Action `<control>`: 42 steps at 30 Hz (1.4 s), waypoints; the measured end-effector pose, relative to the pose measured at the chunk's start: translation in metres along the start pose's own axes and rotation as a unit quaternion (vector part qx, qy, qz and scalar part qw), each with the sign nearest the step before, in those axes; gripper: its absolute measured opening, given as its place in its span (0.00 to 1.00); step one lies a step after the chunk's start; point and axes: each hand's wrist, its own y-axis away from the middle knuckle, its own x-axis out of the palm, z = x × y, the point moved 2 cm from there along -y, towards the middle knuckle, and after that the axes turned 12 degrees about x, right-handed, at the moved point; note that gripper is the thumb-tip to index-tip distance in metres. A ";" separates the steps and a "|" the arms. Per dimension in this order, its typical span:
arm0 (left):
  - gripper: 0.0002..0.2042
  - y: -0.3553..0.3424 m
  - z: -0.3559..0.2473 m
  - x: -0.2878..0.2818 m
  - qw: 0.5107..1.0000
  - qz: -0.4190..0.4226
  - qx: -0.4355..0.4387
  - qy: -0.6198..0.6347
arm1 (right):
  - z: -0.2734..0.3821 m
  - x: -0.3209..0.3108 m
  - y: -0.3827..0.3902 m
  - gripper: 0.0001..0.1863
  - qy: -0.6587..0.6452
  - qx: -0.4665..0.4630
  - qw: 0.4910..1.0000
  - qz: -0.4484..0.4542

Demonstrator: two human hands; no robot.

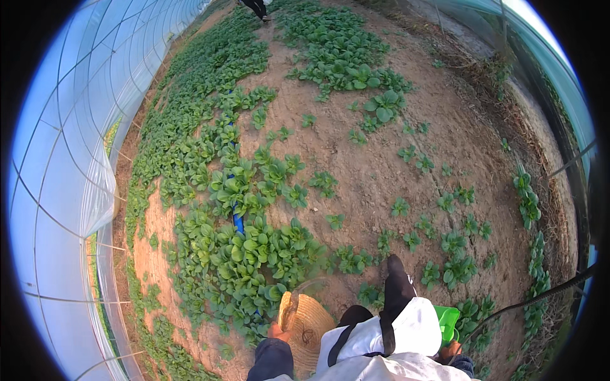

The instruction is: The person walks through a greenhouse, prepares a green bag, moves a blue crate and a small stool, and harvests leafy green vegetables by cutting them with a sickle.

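A woven straw hat [311, 333] hangs low in front of me, held by my left hand [279, 331], whose fingers are closed at its edge. Above that hand a narrow brown strip and a faint, blurred curve run along the hat; I cannot make out what they are. At my right side, my right hand [450, 351] is closed at the edge of a bright green plastic container [447, 319], partly hidden behind my white clothing. Leafy green plants [254, 254] grow thickly just beyond the hat.
A blue hose [238, 221] runs among the plants. Smaller plants [457, 267] dot the brown soil [362, 184] ahead and right. Clear plastic sheeting [63, 159] on curved ribs walls the left. A dark strap-like line [534, 298] crosses at right. Another person's legs [257, 7] show far ahead.
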 end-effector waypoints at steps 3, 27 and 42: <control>0.29 -0.014 -0.073 -0.038 0.998 0.003 -0.054 0.022 | 0.098 -0.042 -0.053 0.14 0.020 -0.083 0.996 -0.011; 0.23 -0.706 -0.337 -0.268 0.990 -0.054 0.048 0.120 | 0.868 -0.316 -0.212 0.16 0.099 -0.168 0.973 -0.120; 0.27 -0.969 -0.439 -0.427 0.984 -0.108 -0.106 0.099 | 1.363 -0.352 -0.306 0.16 0.189 -0.155 0.969 -0.029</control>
